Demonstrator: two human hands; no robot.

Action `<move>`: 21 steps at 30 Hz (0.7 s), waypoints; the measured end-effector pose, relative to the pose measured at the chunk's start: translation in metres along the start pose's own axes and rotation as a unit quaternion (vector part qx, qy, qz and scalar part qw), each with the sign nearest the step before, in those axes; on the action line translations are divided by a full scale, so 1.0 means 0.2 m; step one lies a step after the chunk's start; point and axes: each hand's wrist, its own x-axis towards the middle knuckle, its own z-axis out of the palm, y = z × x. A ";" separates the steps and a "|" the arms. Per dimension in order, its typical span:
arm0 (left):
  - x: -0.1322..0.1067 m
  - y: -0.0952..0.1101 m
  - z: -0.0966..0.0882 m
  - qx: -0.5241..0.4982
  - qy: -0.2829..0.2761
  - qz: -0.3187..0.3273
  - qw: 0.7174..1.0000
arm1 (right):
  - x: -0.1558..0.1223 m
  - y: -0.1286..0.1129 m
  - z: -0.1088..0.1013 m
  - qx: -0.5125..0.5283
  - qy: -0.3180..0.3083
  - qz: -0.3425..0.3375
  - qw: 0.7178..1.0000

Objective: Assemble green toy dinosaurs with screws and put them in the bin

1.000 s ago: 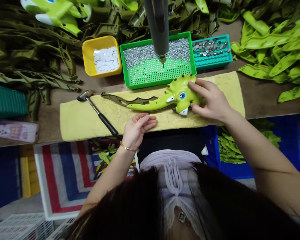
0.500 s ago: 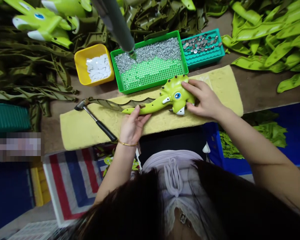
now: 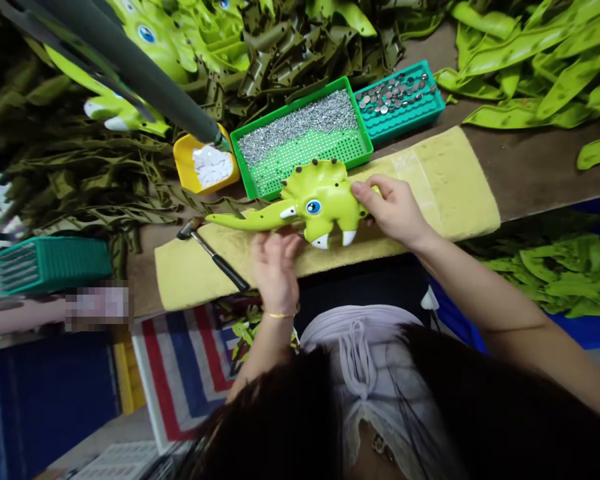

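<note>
1. Since the earlier frame, the green dinosaur toy has moved to the left along the yellow pad, and the hanging grey tool has swung from the green tray toward the yellow box; the view itself has also shifted
2. The right hand is almost closed in a pinch on the right end of the toy, with its thumb on the upper side; its other fingers are partly hidden
3. The left hand is half open, just below the long tapered end, with fingers loosely bent; some fingertips go out of sight at the toy, so I cannot tell if they grip or only support it
4. The toy is over the pad, with the painted eye facing up, near the front side of the tray; whether it touches the pad is not clear
5. For good handling, I would let the left fingers support the long thin end from below, because held only from the right it could tip or twist
6. It seems wise to keep the left wrist away from the hammer, whose handle lies just beside it
</note>
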 end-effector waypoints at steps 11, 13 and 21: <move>-0.12 -0.06 0.08 0.110 -0.070 0.018 0.991 | -0.05 0.00 0.10 -0.056 0.028 -0.024 0.998; -0.12 -0.08 0.06 0.189 -0.051 0.125 0.973 | -0.05 0.01 0.10 -0.048 0.028 -0.013 0.998; -0.10 -0.19 -0.01 0.401 -0.021 0.346 0.848 | -0.07 0.02 0.13 -0.008 0.020 0.013 1.000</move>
